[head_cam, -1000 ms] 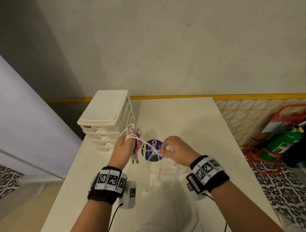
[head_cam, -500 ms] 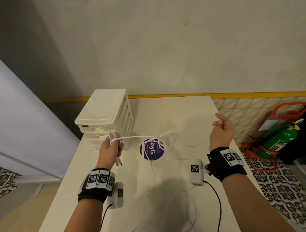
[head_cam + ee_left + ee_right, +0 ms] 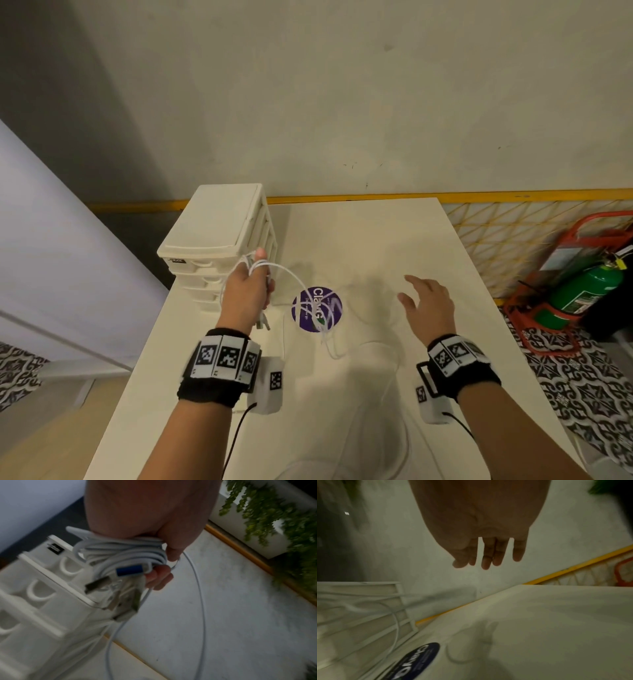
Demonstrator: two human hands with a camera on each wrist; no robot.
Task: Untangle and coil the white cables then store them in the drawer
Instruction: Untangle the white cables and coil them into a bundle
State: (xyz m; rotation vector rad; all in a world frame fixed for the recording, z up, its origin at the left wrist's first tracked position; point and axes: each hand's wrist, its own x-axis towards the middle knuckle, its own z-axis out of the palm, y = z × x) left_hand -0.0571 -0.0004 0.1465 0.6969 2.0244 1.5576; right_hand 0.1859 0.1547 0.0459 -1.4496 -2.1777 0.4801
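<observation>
A white rectangular table [image 3: 394, 240] is carrying my cream plastic drawer unit [image 3: 219, 240], a round purple sticker [image 3: 317, 310], and loose white cable loops [image 3: 329, 342] trailing across it.

head looks down; wrists close, sharing drawer unit [image 3: 219, 240].

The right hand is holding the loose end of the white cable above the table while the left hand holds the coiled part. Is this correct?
Not quite. In the right wrist view the right hand is open and empty, fingers straight. The left hand does hold the coiled white cable.
</observation>
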